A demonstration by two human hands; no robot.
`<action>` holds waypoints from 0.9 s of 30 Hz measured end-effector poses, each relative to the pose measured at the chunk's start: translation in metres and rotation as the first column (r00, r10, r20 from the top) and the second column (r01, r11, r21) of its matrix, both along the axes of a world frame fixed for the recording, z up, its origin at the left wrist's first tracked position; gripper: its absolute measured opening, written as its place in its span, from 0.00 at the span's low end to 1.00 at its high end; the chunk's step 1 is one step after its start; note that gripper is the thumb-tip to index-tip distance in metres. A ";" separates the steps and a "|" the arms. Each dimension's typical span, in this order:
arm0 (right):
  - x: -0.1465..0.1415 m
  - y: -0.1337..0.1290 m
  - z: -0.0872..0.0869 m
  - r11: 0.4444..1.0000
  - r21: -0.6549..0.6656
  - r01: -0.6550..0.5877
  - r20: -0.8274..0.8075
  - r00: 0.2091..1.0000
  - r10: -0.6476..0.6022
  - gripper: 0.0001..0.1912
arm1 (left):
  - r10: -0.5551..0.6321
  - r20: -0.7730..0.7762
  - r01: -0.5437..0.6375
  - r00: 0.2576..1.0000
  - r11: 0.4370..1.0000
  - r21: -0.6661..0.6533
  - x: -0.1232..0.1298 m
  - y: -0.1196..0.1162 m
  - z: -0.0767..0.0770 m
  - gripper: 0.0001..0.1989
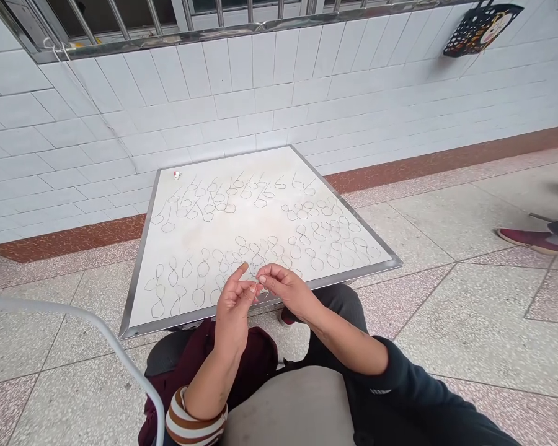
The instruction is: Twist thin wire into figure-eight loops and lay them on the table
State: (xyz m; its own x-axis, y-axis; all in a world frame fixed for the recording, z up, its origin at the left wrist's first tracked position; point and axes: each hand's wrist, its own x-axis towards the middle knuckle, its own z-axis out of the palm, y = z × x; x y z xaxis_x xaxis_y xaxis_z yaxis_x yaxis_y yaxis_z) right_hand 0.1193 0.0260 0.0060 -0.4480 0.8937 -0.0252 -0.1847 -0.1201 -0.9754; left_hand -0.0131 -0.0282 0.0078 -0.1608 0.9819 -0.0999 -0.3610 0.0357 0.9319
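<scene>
Over the near edge of a white board-topped table [214, 235], my left hand [235, 306] and my right hand [288, 290] meet with fingertips almost touching. Each pinches a thin wire-like strand [266, 295], whose exact shape is too fine to make out. The left forefinger points up, apart from the pinch. Many thin wire pieces lie across the board. Those nearer me are mostly figure-eight loops [203, 263]. Farther back, single loops with a straight tail [279, 184] are spread in loose rows.
A small white-and-red item [177, 175] sits in the board's far left corner. Behind stands a white tiled wall [242, 102] with a barred window. A grey curved tube [88, 316] crosses at left. Another person's shoe [530, 238] shows at right. A patterned bag [481, 30] hangs on the wall.
</scene>
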 end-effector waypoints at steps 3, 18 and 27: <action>0.002 -0.001 -0.001 0.999 0.006 -0.053 -0.006 0.999 0.053 0.11 | -0.012 0.073 0.013 0.997 1.000 -0.013 -0.001 0.001 0.000 0.28; -0.004 -0.007 -0.002 0.957 -0.261 -0.127 -0.151 0.985 0.090 0.16 | -0.022 0.274 0.005 0.961 0.998 0.063 0.003 0.002 -0.007 0.28; -0.008 -0.011 0.000 0.938 -0.332 -0.100 -0.169 0.985 0.045 0.17 | 0.013 0.241 -0.023 0.971 0.999 0.039 0.003 0.002 -0.009 0.25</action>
